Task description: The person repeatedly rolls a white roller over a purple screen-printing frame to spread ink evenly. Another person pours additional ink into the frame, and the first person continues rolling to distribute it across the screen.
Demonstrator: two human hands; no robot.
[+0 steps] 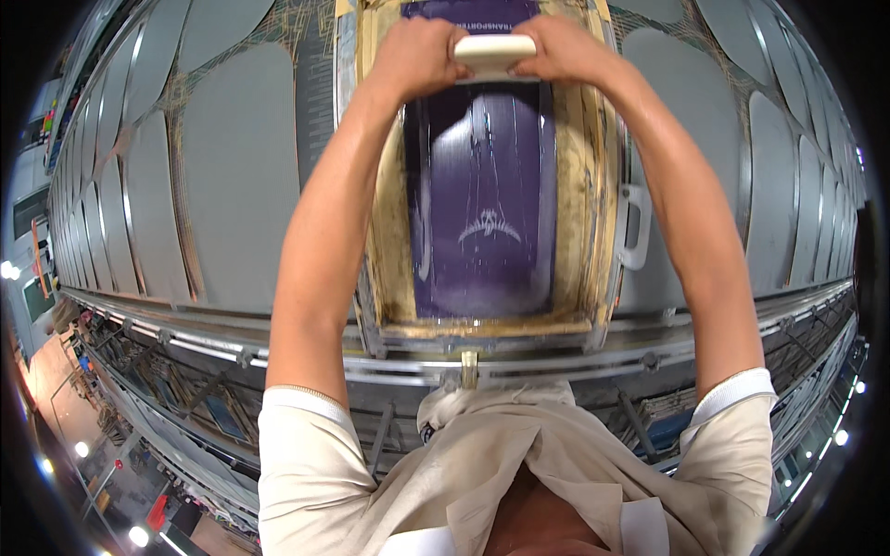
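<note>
A person in a beige shirt [575, 454] with white cuffs stands at the near side of a long desk [320, 139], both arms extended toward the far side. The left hand [419, 57] is closed around the left end of a cream squeegee [496, 51]; the right hand [565, 51] is closed around its right end. Each grip is narrow and holds the bar, with the thumb on the near face; most of the other fingers are hidden from view. The squeegee lies crosswise over the far part of a wooden frame [593, 269], between its left and right sides. Contact between its lower edge and the surface below cannot be determined.

The frame rests on the desk directly in front of the person, its long sides running from near to far. Inside it is a purple screen [482, 278] with a glossy surface, thin pale streaks and a pale crest [489, 227] near the middle. Pale lettering shows beyond the squeegee. A white handle [637, 227] stands at the right side of the frame.

Grey panels [239, 185] with rounded corners cover the desk to the left and right. A metal rail [399, 368] runs along the near edge, with a brass-coloured block [470, 369] just nearer than the frame.
</note>
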